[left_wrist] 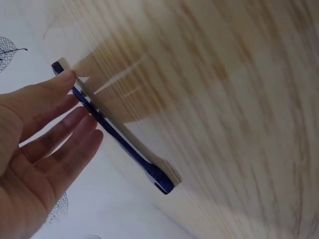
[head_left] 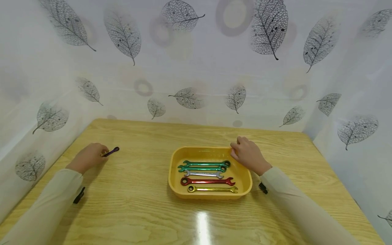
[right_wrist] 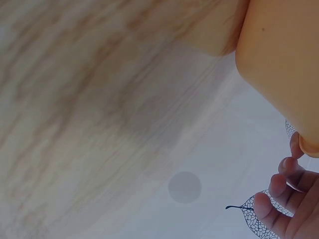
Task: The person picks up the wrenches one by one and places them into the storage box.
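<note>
At the left of the table, my left hand (head_left: 89,157) pinches a dark purple-blue combination wrench (left_wrist: 122,139) near one end, between thumb and fingertips. In the left wrist view the wrench lies on or just above the tabletop; which one I cannot tell. My right hand (head_left: 248,156) grips the back right corner of a yellow plastic tray (head_left: 211,196) by its rim, with a finger hooked at the edge in the right wrist view. Inside the tray lie two green wrenches (head_left: 204,164), a silver open-end wrench (head_left: 203,174), a red wrench (head_left: 208,181) and a yellow-gold wrench (head_left: 212,189), roughly parallel.
The wood-grain table (head_left: 137,211) has rounded back corners. A white curtain (head_left: 196,71) printed with grey leaves surrounds it at the back and both sides. Each wrist carries a small black device, the left one (head_left: 79,195) near the cuff.
</note>
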Demonstrator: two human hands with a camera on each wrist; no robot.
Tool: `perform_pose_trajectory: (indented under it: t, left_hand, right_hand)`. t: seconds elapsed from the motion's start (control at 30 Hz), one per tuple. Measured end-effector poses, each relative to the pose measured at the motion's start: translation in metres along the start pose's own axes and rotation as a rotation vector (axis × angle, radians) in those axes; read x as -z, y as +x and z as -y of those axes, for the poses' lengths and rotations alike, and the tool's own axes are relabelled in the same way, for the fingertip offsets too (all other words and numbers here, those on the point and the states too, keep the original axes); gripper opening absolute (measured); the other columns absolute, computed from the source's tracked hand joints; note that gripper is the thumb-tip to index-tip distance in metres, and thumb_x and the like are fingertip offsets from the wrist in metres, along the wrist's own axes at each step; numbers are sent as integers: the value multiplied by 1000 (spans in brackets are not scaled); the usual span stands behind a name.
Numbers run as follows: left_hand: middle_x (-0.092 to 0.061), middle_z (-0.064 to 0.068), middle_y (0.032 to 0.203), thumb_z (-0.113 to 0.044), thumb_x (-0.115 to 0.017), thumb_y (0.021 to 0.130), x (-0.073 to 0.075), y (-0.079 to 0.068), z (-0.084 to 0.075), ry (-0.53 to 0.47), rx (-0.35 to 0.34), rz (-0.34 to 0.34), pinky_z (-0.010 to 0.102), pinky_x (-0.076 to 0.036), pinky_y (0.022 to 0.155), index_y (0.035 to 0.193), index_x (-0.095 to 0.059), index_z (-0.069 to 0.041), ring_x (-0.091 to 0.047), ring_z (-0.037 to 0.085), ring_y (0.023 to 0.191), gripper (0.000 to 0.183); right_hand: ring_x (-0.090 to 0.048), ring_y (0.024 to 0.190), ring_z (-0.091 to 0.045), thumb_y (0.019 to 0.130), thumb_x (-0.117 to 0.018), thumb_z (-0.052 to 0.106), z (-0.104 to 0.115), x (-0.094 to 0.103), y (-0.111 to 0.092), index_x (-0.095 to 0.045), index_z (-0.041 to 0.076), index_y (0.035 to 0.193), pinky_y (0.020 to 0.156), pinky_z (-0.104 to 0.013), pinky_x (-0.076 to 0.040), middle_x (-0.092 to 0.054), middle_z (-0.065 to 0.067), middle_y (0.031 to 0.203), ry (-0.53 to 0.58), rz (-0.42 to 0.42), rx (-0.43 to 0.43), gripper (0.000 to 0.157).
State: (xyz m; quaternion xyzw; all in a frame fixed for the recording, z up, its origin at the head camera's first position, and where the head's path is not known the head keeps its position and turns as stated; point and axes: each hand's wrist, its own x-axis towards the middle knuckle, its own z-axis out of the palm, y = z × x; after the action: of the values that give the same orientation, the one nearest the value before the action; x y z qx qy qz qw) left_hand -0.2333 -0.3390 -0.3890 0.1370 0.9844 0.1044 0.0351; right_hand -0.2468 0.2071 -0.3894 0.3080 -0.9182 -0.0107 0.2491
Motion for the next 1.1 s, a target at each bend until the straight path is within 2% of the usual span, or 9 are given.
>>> perform_pose_trajectory:
  t: [0.47, 0.8, 1.1]
  left_hand:
    - [-66, 22, 88, -8, -68, 80, -1, -11, 9, -140, 33, 4, 46, -51, 69, 103, -63, 10, -63, 33, 78, 30]
    - [-66, 27, 96, -11, -68, 81, 1, -16, 10, -135, 88, 8, 50, -50, 72, 112, -64, 7, -63, 39, 84, 36]
    - [-67, 24, 92, -7, -66, 82, -1, -17, 11, -139, 98, -17, 48, -51, 70, 111, -65, 6, -64, 35, 80, 32]
  right_hand:
    - [-31, 58, -15, 86, -56, 13, 0, -1, 2, -60, 9, 77, 48, -24, -27, -39, -6, 68, 5, 13, -15, 10]
    - [-30, 58, -15, 86, -56, 13, 1, 1, 3, -61, 9, 77, 49, -23, -26, -38, -5, 67, 14, 19, -23, 11]
    - [-30, 57, -15, 86, -56, 13, 0, -1, 0, -61, 9, 78, 48, -23, -26, -37, -5, 67, 14, 11, -19, 10]
